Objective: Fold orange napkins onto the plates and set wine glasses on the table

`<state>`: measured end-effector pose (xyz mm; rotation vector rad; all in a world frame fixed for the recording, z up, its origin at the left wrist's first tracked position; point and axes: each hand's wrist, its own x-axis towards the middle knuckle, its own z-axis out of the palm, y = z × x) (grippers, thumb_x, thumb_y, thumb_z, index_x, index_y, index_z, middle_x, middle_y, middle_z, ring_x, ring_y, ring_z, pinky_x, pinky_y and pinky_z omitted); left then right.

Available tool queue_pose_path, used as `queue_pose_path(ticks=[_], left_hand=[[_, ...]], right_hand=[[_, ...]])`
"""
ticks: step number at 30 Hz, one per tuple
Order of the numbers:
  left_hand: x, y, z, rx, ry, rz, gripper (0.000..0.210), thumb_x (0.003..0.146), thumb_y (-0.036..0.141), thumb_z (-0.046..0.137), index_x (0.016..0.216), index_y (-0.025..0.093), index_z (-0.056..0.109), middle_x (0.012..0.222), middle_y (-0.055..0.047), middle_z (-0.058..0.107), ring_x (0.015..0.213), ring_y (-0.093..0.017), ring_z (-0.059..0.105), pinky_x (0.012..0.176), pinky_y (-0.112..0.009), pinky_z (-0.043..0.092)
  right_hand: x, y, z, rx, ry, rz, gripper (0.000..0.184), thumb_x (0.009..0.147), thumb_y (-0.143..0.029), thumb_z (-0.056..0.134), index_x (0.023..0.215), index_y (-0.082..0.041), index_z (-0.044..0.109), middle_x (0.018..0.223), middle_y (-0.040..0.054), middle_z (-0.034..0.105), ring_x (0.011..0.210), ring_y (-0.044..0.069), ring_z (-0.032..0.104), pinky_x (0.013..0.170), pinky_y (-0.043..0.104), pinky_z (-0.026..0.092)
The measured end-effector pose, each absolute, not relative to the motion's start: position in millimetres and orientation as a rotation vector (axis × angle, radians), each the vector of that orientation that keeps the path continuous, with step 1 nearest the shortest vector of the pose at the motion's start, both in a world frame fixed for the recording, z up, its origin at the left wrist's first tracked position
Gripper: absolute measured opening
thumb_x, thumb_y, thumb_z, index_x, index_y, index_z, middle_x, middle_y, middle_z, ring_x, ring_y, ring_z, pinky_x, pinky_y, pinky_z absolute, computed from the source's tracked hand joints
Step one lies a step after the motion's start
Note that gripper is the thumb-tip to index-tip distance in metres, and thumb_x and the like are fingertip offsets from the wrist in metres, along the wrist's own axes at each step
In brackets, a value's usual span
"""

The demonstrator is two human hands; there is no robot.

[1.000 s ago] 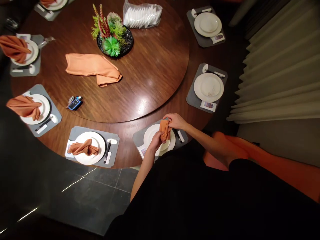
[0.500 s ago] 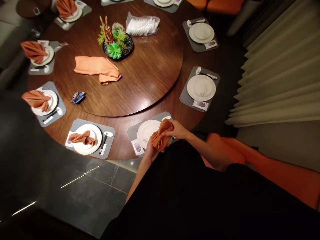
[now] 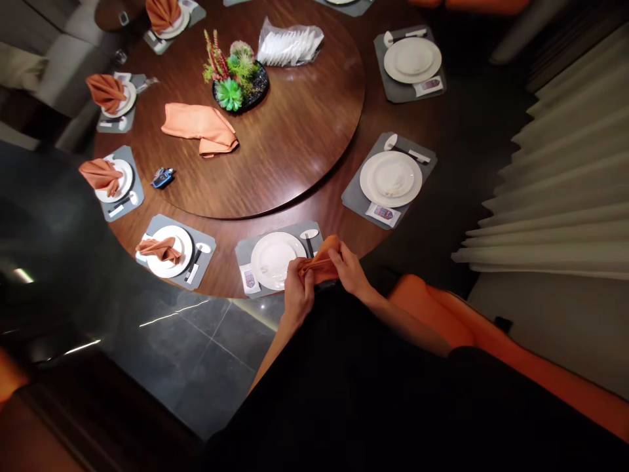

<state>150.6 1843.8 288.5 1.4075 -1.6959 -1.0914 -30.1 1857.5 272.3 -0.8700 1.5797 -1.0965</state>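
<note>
"Largest first?"

"A round wooden bench [image 3: 339, 219], carrying a raised turntable [image 3: 295, 131]. Then a pale pleated curtain [image 3: 574, 196], off at the right."

"And nearest the person?"

"On the bench, a grey mat [image 3: 244, 250] with its lower right corner hidden from view. Farther in, on the turntable, a peach cloth [image 3: 199, 121], lying flat and turned over at one end. Beyond, a clear bag [image 3: 289, 44] of white pieces, close beside a black dish [image 3: 259, 88] of plants."

"On that grey mat?"

"Stacked white plates [image 3: 276, 254], small upon large, just to the left of the hands."

"Hands, then?"

"Left hand [image 3: 298, 292] and right hand [image 3: 351, 270], both with fingers [image 3: 340, 254] clamped on an orange napkin [image 3: 325, 267]. Left, pinching the gathered end; right, gripping the other."

"Napkin exactly where?"

"Between both hands, at the near edge of the bench, in front of a black garment [image 3: 373, 367]. Touching the mat or not? Cannot tell."

"Smallest?"

"A printed packet [image 3: 250, 278] left of the plates, a white spoon [image 3: 309, 234] to their upper right, and blue-and-black keys [image 3: 163, 177] near the turntable's left edge."
</note>
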Motion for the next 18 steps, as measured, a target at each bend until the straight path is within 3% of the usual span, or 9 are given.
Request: queue_pose_path(ticks=[3, 9, 15, 18], left_hand=[[140.5, 1859.3, 297.9, 1.421, -1.661, -1.099, 0.037, 0.109, 0.056, 0.052, 0.126, 0.024, 0.059, 0.113, -0.009, 0.070, 0.104, -0.024, 0.069, 0.097, -0.039, 0.056], [135.9, 1875.1, 306.6, 1.599, -1.447, -1.122, 0.036, 0.112, 0.056, 0.045, 0.118, 0.025, 0.061, 0.109, -0.007, 0.068, 0.101, -0.024, 0.066, 0.094, -0.038, 0.055], [153.0, 1867.0, 290.8, 1.613, -1.717, -1.015, 0.026, 0.111, 0.038, 0.047, 0.125, 0.024, 0.064, 0.113, -0.009, 0.069, 0.105, -0.024, 0.067, 0.097, -0.040, 0.054], [161.5, 1860.8, 289.8, 1.624, -1.883, -0.978, 0.030, 0.110, 0.030, 0.044, 0.130, 0.024, 0.065, 0.114, -0.010, 0.067, 0.104, -0.025, 0.066, 0.095, -0.040, 0.054]], right_hand=[[-35.5, 1860.2, 273.6, -0.860, 1.614, -1.123, 0.056, 0.096, -0.075, 0.065, 0.101, -0.020, 0.071, 0.083, 0.0041, 0.073, 0.079, 0.022, 0.066, 0.076, 0.032, 0.053], [-25.8, 1851.5, 256.2, -0.570, 1.293, -1.114, 0.066, 0.086, -0.086, 0.069, 0.087, -0.021, 0.069, 0.085, 0.0029, 0.072, 0.083, 0.020, 0.065, 0.077, 0.030, 0.051], [-0.8, 1845.4, 212.1, -0.214, 1.217, -0.904, 0.064, 0.077, -0.084, 0.075, 0.085, -0.021, 0.072, 0.076, 0.0020, 0.071, 0.076, 0.021, 0.067, 0.070, 0.031, 0.050], [4.4, 1838.0, 199.2, -0.187, 1.210, -0.896, 0.058, 0.077, -0.077, 0.079, 0.089, -0.021, 0.077, 0.087, 0.0033, 0.078, 0.090, 0.023, 0.072, 0.082, 0.033, 0.054]])
